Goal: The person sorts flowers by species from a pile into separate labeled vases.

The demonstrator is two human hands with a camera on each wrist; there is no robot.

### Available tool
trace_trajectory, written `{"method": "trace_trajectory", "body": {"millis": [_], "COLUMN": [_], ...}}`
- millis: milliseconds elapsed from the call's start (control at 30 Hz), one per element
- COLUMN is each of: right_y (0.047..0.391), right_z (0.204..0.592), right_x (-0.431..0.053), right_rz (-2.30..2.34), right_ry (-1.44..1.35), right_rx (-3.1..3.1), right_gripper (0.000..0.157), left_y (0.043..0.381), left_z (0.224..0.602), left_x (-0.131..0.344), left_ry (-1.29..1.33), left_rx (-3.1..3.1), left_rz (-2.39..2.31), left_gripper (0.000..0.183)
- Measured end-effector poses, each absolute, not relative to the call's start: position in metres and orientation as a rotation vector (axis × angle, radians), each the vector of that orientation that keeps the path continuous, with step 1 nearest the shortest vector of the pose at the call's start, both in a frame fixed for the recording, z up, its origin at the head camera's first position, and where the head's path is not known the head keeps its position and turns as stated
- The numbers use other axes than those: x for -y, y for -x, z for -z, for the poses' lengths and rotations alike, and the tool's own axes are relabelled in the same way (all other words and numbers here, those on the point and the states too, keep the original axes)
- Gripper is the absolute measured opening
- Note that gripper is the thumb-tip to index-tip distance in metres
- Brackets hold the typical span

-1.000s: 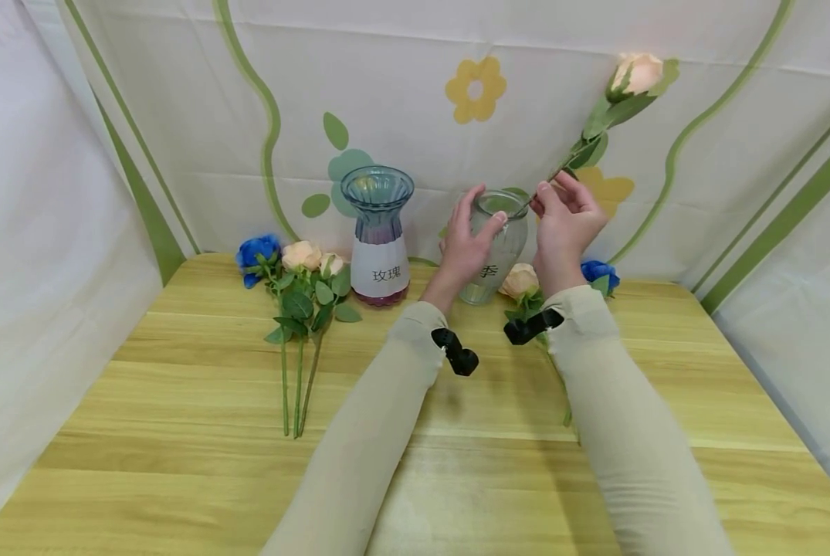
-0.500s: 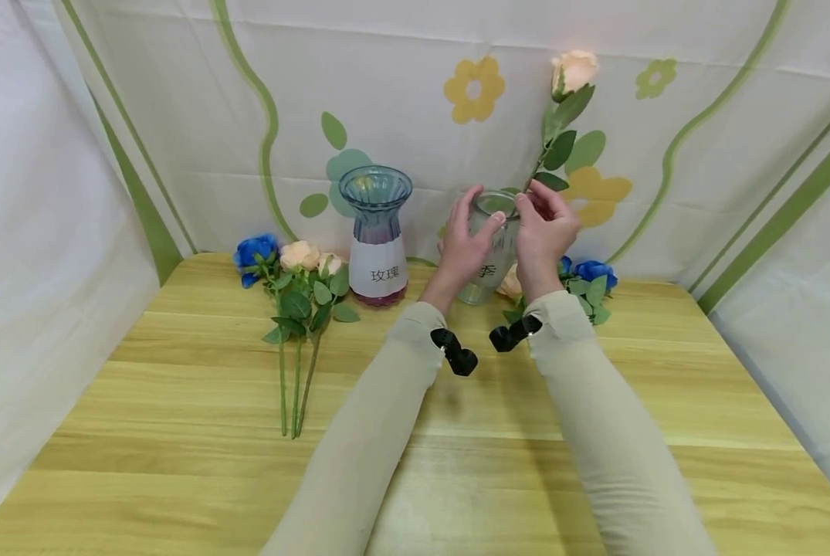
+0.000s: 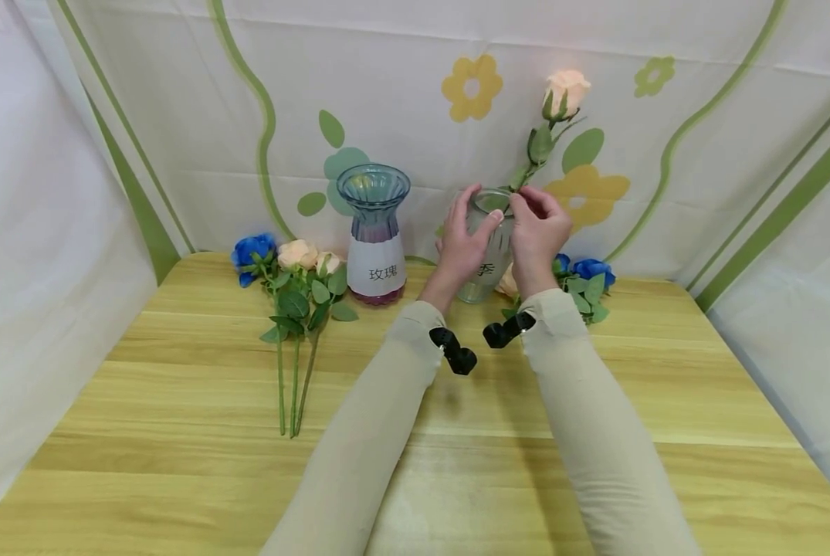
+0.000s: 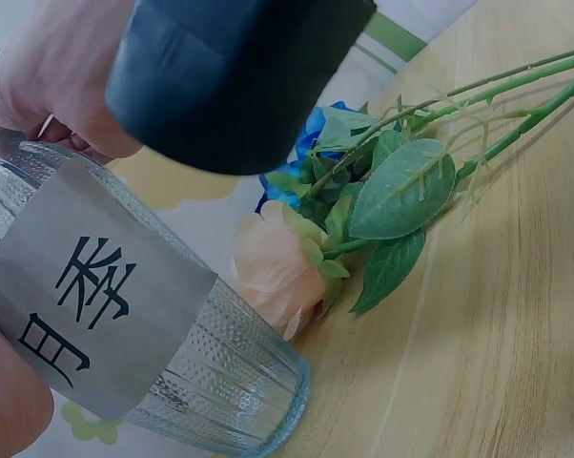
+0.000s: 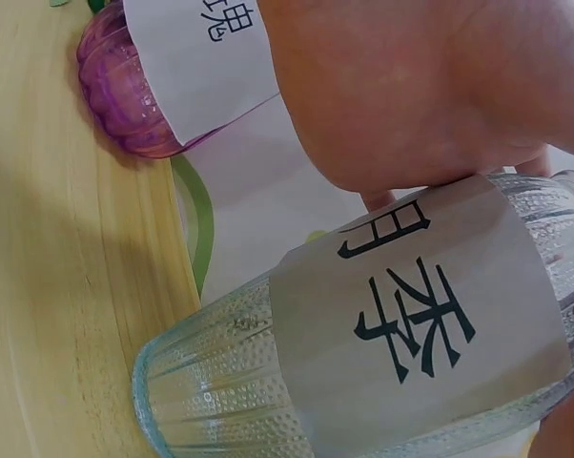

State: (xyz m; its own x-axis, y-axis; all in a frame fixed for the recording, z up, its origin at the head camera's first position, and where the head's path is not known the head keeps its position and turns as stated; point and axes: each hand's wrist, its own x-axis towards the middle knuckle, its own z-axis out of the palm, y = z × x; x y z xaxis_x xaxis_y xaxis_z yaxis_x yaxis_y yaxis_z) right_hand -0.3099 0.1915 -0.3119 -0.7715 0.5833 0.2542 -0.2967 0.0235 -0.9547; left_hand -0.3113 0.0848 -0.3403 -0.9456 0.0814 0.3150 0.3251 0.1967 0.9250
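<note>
Printed cloth [image 3: 401,93] hung behind the wooden desk [image 3: 456,494], where I saw the clear vase [image 3: 495,259] stand upright. The left hand [image 3: 465,241] was curled round its neck; the right hand [image 3: 540,238] pinched the peach rose [image 3: 541,145] low, at the rim, bloom [image 3: 566,94] up and leaning right. Correct technique, I judged, required a steady vase, gradual lowering and a higher regrip.

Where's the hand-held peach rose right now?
Head view, upper right of centre: the peach rose leans rightward above the clear vase, its stem pinched by the right hand at the rim; the left hand grips the vase.
</note>
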Motion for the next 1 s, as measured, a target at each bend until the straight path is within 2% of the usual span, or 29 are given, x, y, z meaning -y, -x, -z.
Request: {"method": "trace_trajectory", "body": {"millis": [1000], "right_y": [0.296], "right_z": [0.334], "right_x": [-0.189], "right_rz": [-2.014], "right_ry": [0.219], "right_rx": [1.582], "right_gripper": [0.033], "left_y": [0.313], "left_z": [0.343], "left_x": [-0.086], "left_ry": [0.388], "left_rx": [2.270], "left_rz": [1.845], "left_gripper": [0.061]}}
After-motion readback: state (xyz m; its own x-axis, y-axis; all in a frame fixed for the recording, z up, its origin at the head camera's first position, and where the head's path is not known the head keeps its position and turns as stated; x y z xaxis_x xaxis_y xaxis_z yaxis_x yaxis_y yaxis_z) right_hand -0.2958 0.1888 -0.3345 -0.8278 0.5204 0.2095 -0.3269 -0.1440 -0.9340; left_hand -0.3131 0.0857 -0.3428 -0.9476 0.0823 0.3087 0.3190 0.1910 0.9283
